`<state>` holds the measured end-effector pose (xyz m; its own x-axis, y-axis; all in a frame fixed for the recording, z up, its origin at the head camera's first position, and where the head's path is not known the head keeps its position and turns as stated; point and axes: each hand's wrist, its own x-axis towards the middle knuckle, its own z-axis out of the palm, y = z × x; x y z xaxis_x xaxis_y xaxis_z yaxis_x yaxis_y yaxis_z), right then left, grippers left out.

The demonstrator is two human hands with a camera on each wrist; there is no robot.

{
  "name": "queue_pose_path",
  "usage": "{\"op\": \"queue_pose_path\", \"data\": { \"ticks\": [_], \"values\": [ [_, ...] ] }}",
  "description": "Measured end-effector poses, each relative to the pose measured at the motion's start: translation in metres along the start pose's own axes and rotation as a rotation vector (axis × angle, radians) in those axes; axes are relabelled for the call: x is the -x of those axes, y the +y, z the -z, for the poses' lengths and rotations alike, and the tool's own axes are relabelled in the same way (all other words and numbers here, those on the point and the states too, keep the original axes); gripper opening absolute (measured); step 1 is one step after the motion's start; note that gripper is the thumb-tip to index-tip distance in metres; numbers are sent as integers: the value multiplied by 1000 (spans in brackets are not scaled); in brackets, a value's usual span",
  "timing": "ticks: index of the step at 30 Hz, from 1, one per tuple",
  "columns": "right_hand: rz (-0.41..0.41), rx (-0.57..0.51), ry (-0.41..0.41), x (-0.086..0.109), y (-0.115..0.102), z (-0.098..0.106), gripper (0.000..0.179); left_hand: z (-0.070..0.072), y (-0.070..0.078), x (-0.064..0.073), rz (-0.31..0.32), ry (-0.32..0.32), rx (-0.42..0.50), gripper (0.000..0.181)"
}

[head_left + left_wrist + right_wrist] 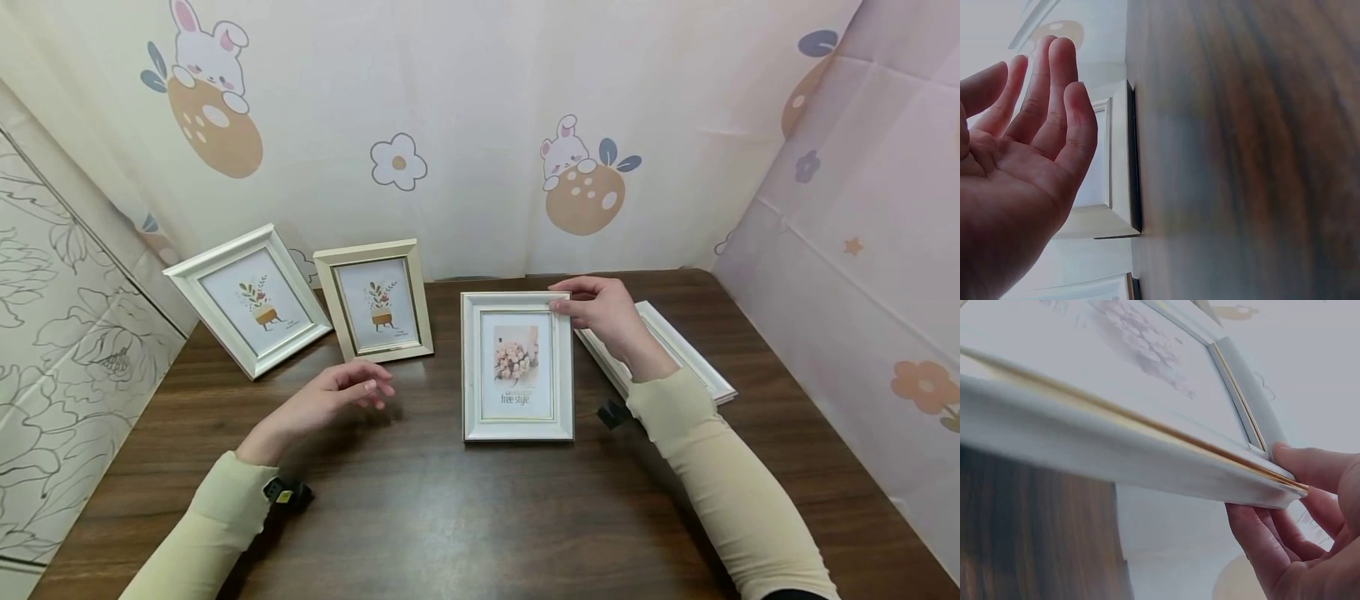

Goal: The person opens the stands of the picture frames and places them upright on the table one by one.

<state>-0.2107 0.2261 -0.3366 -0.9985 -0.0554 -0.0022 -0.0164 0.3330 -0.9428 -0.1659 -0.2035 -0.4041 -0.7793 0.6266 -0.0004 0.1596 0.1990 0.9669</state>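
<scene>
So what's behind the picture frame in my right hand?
Fingers of your right hand reach behind the picture frame; farther back hangs the printed curtain. The frame's back is hidden from all three views.

A small nook with a homely look; whether in a house or a studio cannot be told. Beyond the left grip (322, 403) and right grip (606, 312) hangs a pale curtain (480, 67) with 2 cartoon rabbits (210, 60) hugging fruit (217, 133). A flower-print sheet (855, 267) hangs right of the right grip, a line-drawn floral panel (45, 400) left of the left grip; a wood-grain bench (450, 533) lies beneath both.
</scene>
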Motion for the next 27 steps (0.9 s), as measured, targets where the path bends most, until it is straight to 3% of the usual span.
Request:
{"op": "queue_pose_path", "data": {
  "ticks": [15, 24, 27],
  "values": [
    [128, -113, -25, 19, -22, 4, 33, -7, 0, -1, 42, -24, 15, 34],
    [255, -314, -20, 23, -29, 6, 15, -13, 1, -5, 33, -120, -5, 31],
    [276, -356, -40, 24, -27, 6, 15, -15, 4, -6, 36, -124, 2, 31]
  ]
}}
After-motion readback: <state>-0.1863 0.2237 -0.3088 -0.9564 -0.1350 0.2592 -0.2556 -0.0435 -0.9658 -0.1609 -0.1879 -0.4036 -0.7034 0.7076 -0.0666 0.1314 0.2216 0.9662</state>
